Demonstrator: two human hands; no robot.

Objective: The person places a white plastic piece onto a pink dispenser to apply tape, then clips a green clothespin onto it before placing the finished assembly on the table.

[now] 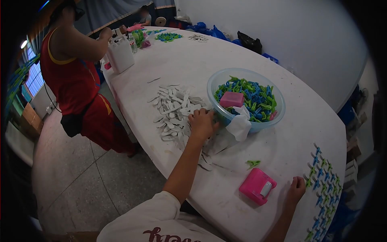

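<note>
Where the left hand [202, 123] reaches: flat whitish oval pieces [171, 109], left; fingers spread, hold unclear
Right hand [298, 188]: curled, contents unclear, near blue and green plastic clips [320, 174]
Round pale-blue plastic basin [281, 103]: right of pieces

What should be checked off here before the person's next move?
1. Left hand at the pile of pale flat pieces: ok, at its edge nearest the basin.
2. Right hand empty: cannot tell, its curled fingers hide what may be inside.
3. Blue and green clips available: ok, heaped in the basin.
4. Loose green clip in the basin: not ok, it lies on the table by the pink case.
5. Pale pieces laid out separately: not ok, they overlap in a jumble.
6. Co-worker away from both hands: ok, standing beyond the table's left edge.
</note>
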